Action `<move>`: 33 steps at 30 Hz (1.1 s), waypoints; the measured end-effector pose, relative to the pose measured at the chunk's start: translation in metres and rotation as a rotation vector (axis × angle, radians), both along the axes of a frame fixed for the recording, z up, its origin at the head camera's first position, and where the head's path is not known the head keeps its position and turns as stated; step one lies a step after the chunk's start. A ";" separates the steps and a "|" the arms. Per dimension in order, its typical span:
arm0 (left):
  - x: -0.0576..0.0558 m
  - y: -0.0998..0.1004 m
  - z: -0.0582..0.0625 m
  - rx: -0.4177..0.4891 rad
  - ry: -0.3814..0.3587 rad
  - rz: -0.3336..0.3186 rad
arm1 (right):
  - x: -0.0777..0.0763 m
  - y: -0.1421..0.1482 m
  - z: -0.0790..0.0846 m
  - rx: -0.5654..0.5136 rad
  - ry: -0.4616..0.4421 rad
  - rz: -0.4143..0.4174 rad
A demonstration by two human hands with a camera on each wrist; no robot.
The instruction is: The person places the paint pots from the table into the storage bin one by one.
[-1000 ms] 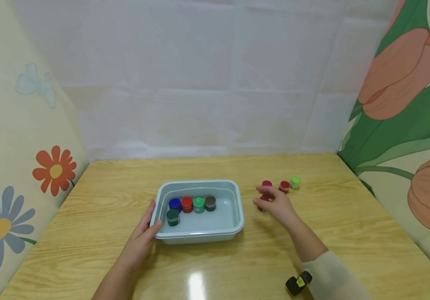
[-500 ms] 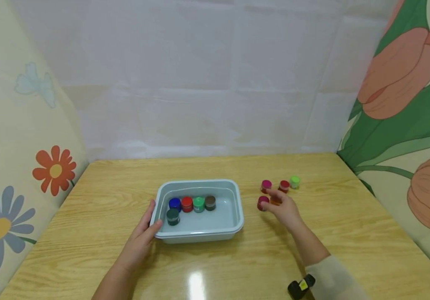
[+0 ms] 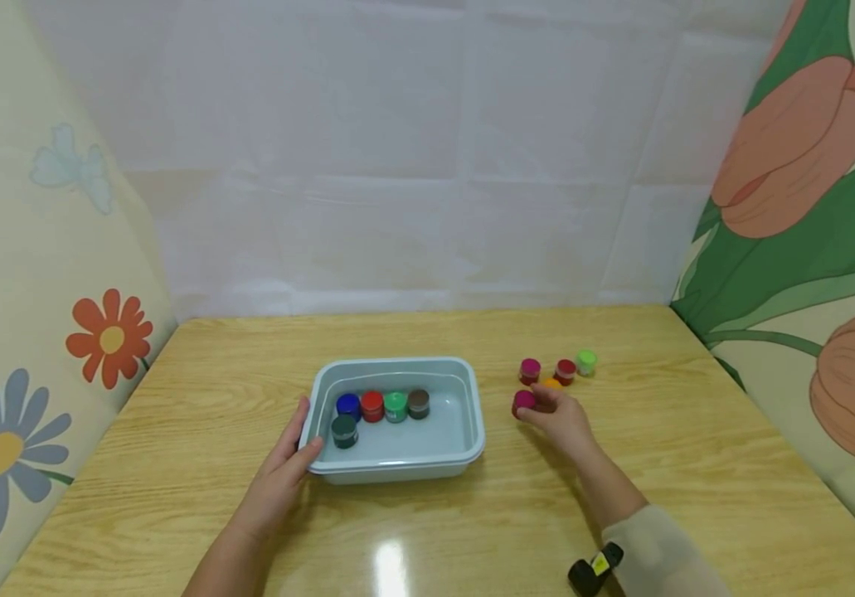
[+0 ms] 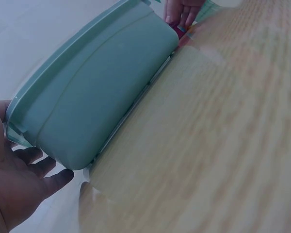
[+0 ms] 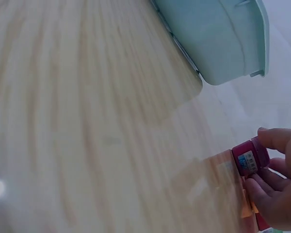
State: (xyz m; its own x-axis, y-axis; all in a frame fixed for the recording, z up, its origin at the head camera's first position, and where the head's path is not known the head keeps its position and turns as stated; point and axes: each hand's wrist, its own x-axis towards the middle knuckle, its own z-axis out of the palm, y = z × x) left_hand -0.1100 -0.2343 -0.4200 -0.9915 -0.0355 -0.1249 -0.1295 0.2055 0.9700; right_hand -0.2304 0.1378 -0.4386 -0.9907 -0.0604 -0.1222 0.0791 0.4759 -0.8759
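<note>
A pale blue-grey plastic tub (image 3: 397,476) stands on the table, with several small paint jars inside: blue (image 3: 348,406), red (image 3: 371,406), green (image 3: 395,406), brown (image 3: 418,404) and dark green (image 3: 344,431). My left hand (image 3: 281,468) holds the tub's left end, thumb at the rim, fingers along the outer wall (image 4: 97,87). To the right of the tub, my right hand (image 3: 567,424) pinches a magenta paint jar (image 3: 523,403) between thumb and fingers. In the right wrist view this jar (image 5: 247,159) shows a white label and sits at the tabletop.
Behind the right hand stand another magenta jar (image 3: 529,371), a dark red jar (image 3: 565,371) and a light green jar (image 3: 586,362). An orange jar (image 3: 551,384) is partly hidden by the fingers. A white sheet (image 3: 397,166) backs the table; flowered panels flank it.
My right hand has drawn back slightly from over the jars, uncovering the rear magenta one, and its fingers have closed on the front magenta jar. Left hand and tub have stayed put.
</note>
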 end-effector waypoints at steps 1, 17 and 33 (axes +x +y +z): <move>0.000 0.000 0.000 -0.001 0.000 0.000 | -0.001 0.000 -0.001 0.004 0.000 -0.006; 0.000 0.000 0.000 0.007 0.001 -0.002 | -0.001 -0.002 -0.006 0.016 0.021 -0.047; 0.002 -0.001 -0.001 -0.010 0.042 -0.009 | 0.005 -0.011 0.028 -0.052 0.098 0.021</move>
